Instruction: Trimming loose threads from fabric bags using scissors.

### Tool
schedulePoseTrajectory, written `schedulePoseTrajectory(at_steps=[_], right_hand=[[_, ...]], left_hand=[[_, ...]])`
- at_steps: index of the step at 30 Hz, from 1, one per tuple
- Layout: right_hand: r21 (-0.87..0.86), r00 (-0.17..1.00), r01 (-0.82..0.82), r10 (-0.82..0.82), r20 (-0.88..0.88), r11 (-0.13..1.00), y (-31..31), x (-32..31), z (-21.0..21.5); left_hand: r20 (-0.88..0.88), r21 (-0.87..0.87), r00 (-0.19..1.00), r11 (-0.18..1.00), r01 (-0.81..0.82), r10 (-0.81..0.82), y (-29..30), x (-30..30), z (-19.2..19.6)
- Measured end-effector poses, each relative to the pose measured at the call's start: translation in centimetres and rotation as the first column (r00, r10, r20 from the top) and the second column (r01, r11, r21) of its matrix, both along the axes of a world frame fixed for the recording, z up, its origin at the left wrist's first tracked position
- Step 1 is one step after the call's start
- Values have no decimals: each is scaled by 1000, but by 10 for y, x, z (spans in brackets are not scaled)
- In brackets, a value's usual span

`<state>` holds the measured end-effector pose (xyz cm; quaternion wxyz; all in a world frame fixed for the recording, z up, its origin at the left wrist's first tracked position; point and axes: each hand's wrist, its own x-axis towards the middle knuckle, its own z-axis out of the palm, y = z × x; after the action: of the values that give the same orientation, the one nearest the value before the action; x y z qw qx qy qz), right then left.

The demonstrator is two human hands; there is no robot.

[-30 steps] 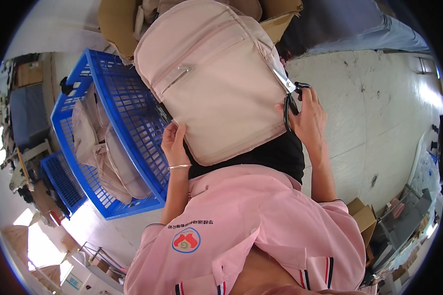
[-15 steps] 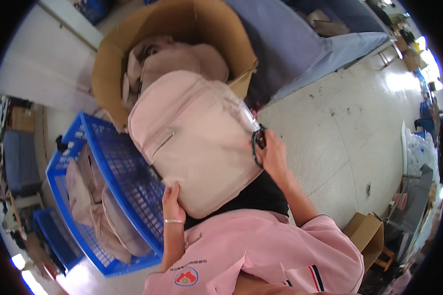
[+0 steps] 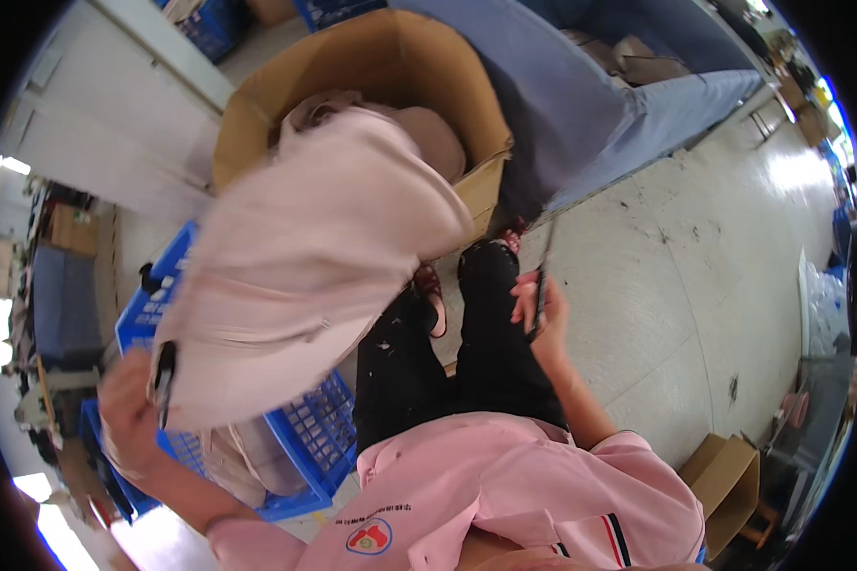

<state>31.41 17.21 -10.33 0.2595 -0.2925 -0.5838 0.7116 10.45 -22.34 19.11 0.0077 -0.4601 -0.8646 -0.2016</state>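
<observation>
A pale pink fabric bag point(image 3: 305, 247) with a zipped front pocket hangs smeared by motion at the left. My left hand point(image 3: 127, 400), also blurred, is closed on the bag's lower left edge beside a black strap or tab. The bag stretches from there up over the near rim of a cardboard box point(image 3: 400, 52) and covers part of a blue plastic crate point(image 3: 328, 428). In my right hand point(image 3: 550, 322), apart from the bag, are scissors point(image 3: 540, 300) with black handles. Their blades point away from me over the floor.
More pinkish bags point(image 3: 433, 138) lie inside the box. Similar fabric pieces point(image 3: 243, 466) are in the crate. A large blue-grey fabric bin point(image 3: 581, 114) stands at the back right. Near my right side is a small open carton point(image 3: 724, 490).
The bag has swung left and away from my lap, pulled by my left hand. My right hand with the scissors has come away from the bag's right edge.
</observation>
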Motion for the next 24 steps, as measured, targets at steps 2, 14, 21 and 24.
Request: schedulePoseTrajectory(at_steps=[2,14,21,24], right_hand=[[22,995,2,0,-102,1000,9,-6,13],[158,938,-341,347,-9,927,-9,-38,28],[45,927,-326,310,210,944,23,-49,48],[130,932,-330,300,204,935,31,-60,59]], left_hand=[[37,-266,986,949,168,-164,17,-23,25],[399,-294,878,870,396,-265,210,-118,-134],[561,-78,803,953,294,-202,196,-143,-146],[432,-109,874,948,298,-225,188,-150,-146]])
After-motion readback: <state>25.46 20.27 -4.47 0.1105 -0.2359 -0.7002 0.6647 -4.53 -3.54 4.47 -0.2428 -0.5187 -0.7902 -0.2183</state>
